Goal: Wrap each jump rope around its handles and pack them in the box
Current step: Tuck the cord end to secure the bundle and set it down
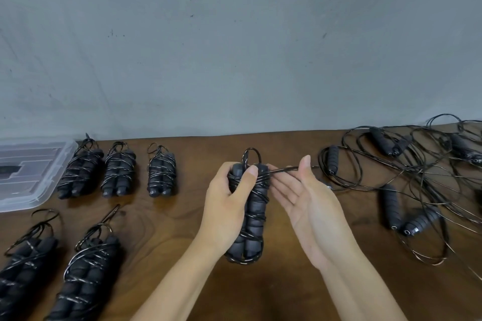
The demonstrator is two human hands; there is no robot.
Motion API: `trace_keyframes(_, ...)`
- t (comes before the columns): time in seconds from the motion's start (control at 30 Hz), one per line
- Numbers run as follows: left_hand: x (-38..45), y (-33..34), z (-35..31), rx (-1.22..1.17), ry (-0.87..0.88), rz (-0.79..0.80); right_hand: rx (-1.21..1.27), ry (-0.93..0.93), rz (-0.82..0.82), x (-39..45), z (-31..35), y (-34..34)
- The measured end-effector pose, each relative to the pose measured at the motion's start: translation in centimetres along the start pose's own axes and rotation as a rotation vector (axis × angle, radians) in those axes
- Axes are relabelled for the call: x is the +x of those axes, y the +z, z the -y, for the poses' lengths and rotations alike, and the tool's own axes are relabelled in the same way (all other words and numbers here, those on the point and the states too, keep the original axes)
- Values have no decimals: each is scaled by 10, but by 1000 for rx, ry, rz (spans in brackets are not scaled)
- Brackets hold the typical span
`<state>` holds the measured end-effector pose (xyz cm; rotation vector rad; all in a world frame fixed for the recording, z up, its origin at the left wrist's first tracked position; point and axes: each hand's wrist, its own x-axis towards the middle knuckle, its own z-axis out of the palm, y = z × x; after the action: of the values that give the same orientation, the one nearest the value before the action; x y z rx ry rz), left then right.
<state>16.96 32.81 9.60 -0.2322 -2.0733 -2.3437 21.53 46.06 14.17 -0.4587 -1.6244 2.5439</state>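
Five jump ropes are already wrapped up tight. Three wrapped bundles (118, 169) sit in a row at the back of the desk (287, 281), just beside the clear plastic box (39, 185). Two more wrapped bundles (86, 276) lie near the front on the left side. None of them looks to be in the box yet, though it is hard to see what is inside it.

The person is busy with rope number six. The left hand (229, 206) grips the two black handles (249, 216) together, with the thumb pressed over the cord near the top. The right hand (305, 206) is mostly open with the palm showing, and its fingers hold the last bit of cord (284, 170) out to the side. This rope looks almost done.

On the right lies a messy pile of loose ropes (407, 177) with tangled cords. Those all need wrapping. Then everything must go into the box, so lots of work is left.
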Motion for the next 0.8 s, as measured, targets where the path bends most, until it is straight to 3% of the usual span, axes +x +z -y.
trace_keyframes(0.33, -6, 3, -3, -117, -93, 79, 272, -155, -114, 11, -7, 7)
trace_keyframes(0.57, -11, 12, -6, -255, -195, 120, 284, -261, -174, 21, -9, 7)
trace_keyframes(0.8, -11, 18, -10, -376, -313, 137, 300, -182, -65, 25, 2, 5)
